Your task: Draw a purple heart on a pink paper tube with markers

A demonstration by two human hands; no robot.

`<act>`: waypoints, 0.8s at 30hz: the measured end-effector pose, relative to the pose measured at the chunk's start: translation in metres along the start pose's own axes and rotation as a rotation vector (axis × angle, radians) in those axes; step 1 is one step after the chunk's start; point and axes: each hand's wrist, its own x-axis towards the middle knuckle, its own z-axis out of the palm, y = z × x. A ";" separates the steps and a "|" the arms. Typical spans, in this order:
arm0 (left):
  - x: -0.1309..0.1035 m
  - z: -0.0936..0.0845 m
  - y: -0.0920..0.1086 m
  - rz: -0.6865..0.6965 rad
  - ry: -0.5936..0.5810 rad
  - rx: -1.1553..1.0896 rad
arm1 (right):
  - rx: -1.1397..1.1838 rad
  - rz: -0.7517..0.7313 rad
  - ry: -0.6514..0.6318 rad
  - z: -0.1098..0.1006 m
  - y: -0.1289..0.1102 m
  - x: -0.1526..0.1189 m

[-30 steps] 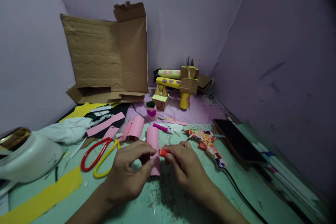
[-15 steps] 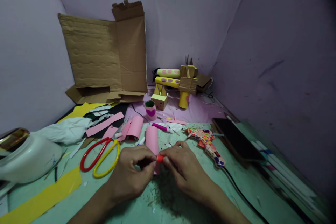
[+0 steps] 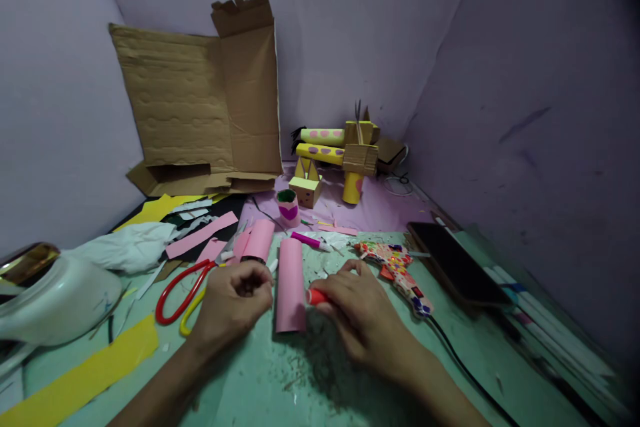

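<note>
My right hand [image 3: 357,307] is closed around a short red cylinder [image 3: 317,296], its blunt end pointing left. Whether it is a cap or some other small piece, I cannot tell. My left hand [image 3: 235,297] is curled with thumb and fingertips together; anything in the pinch is hidden. Between the two hands lies a pink paper tube [image 3: 291,287] on the table, touched by neither. Scissors with a red and a yellow handle [image 3: 167,300] lie beside my left hand, partly covered by it. A purple marker [image 3: 309,241] rests behind the tube.
A patterned glue gun [image 3: 397,273] with a black cord and a dark phone [image 3: 455,267] lie to the right. Yellow paper [image 3: 85,370] and a white container [image 3: 55,300] are at left. Behind stand a pink cup [image 3: 289,211], cardboard figures [image 3: 360,160] and a cardboard sheet [image 3: 190,100].
My hands have come apart. The left has moved left, off the red cylinder, while the right keeps hold of it slightly to the right. More of the pink tube now shows.
</note>
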 end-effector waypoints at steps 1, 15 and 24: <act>0.001 -0.003 -0.001 -0.016 0.021 -0.024 | 0.030 0.037 -0.008 -0.002 0.000 0.000; -0.022 0.022 0.001 0.248 -0.261 -0.114 | 0.962 0.349 0.205 0.021 -0.001 0.011; -0.015 0.011 -0.001 0.519 -0.183 0.152 | 0.529 0.214 0.496 0.011 -0.002 0.002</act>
